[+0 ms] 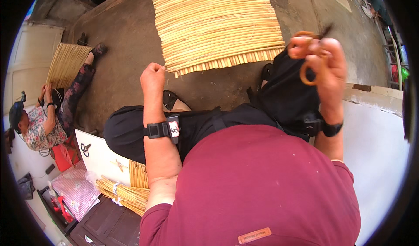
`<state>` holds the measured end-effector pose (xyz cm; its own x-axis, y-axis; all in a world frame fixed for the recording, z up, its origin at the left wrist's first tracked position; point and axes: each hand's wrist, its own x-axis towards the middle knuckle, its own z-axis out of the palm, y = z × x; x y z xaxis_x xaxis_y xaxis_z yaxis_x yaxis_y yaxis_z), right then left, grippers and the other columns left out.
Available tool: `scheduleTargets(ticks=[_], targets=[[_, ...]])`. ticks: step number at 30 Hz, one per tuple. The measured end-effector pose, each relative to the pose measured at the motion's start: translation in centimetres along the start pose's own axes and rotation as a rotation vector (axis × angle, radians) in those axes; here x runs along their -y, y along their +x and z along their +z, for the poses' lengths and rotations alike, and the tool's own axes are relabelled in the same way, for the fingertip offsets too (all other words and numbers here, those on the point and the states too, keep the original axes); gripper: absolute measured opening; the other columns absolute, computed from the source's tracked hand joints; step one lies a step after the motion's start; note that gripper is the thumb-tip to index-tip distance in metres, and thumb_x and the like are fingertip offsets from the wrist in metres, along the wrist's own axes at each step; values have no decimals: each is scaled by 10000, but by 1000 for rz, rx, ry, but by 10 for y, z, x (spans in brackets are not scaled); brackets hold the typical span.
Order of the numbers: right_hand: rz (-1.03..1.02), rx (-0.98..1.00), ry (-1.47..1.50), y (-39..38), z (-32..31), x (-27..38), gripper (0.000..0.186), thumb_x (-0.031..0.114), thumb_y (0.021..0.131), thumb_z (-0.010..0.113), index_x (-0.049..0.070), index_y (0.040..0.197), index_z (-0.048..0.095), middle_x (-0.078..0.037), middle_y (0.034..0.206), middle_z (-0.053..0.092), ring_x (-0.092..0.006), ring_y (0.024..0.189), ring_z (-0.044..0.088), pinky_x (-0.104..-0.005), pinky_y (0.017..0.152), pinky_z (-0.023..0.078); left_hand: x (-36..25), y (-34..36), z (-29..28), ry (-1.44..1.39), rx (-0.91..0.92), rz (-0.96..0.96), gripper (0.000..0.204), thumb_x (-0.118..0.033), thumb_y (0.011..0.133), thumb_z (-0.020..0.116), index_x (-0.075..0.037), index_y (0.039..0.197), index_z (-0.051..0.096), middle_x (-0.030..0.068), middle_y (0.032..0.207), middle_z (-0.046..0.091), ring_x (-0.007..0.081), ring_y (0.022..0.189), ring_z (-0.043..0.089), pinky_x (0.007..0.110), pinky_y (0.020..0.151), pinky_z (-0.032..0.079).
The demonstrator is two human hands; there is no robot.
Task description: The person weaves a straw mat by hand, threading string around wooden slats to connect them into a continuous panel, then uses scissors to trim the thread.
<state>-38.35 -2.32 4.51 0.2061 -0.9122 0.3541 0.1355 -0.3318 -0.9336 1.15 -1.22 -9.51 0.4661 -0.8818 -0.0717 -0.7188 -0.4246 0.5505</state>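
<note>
A mat of pale yellow reed stalks [218, 28], laid side by side and bound with thin thread, spreads out in front of my knees. Its near edge shows a row of cut stalk ends. My left hand [152, 77] is closed in a pinch at the mat's near left corner; whatever lies between the fingertips is too small to make out. Raised beyond the mat's right edge, my right hand [329, 60] is closed on scissors [304, 75] with tan-orange loop handles. Their dark blades point up and away, blurred by motion.
At the left a seated person [41, 124] holds a similar reed mat [67, 65]. Beside my left arm, a white board [102, 152] carries dark-handled scissors [85, 149]. Tied bundles of stalks [124, 193] lie near it. A white-topped surface [371, 150] stands at my right.
</note>
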Motion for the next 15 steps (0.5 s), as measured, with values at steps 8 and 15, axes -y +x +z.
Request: scheduleTargets(ticks=[8, 15], targets=[[-26, 386, -687, 35, 125, -126, 355, 103, 789, 679, 79, 1123, 561, -116, 854, 580, -263, 757, 588, -364, 656, 492, 7, 6, 1, -173, 20, -52, 137, -161, 802, 653, -25, 816, 653, 123, 717, 648, 222, 664, 617, 347, 660, 486], [-138, 555, -876, 49, 164, -191, 314, 172, 754, 687, 79, 1047, 622, -133, 884, 581, -342, 850, 584, -433, 715, 487, -6, 6, 3, -299, 26, -59, 122, -131, 814, 642, -9, 829, 641, 110, 703, 634, 172, 641, 581, 324, 647, 479]])
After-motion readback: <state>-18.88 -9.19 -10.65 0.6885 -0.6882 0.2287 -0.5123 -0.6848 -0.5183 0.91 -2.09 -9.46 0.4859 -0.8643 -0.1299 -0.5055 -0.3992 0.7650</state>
